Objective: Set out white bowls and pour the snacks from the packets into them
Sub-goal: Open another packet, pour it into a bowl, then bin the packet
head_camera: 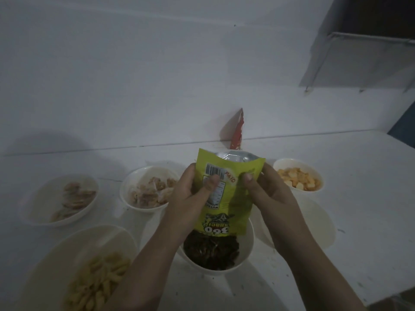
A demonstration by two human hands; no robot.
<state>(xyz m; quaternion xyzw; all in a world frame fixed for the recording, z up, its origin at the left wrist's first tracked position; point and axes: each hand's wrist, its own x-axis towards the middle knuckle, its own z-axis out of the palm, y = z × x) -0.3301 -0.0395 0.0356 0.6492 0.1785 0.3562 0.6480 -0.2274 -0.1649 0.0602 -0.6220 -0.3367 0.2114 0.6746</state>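
Head view: a white table (336,176) is seen with six white bowls set out on it, so the setting-out appears done. Largest, at the near left, a big bowl (56,254) has been filled with pale yellow puffs. An empty bowl (318,223) stands at the right, partly hidden behind the right forearm; it is judged to be what is left to fill. At the far left, a shallow bowl (40,212) holds pinkish pieces, and beside it a round bowl (128,185) holds light crisps. A centre bowl (246,250) below the hands holds dark snacks. A small bowl (314,169) at the far right holds orange cubes.

A green packet (226,198) is held upside down directly over the centre bowl, its mouth just above the dark heap; whether it is emptied cannot be told. It is pinched on one side by the left hand (190,198) and on the other by the right hand (267,189), thumbs pressed on its face. A red packet (237,133) is propped against the wall behind.
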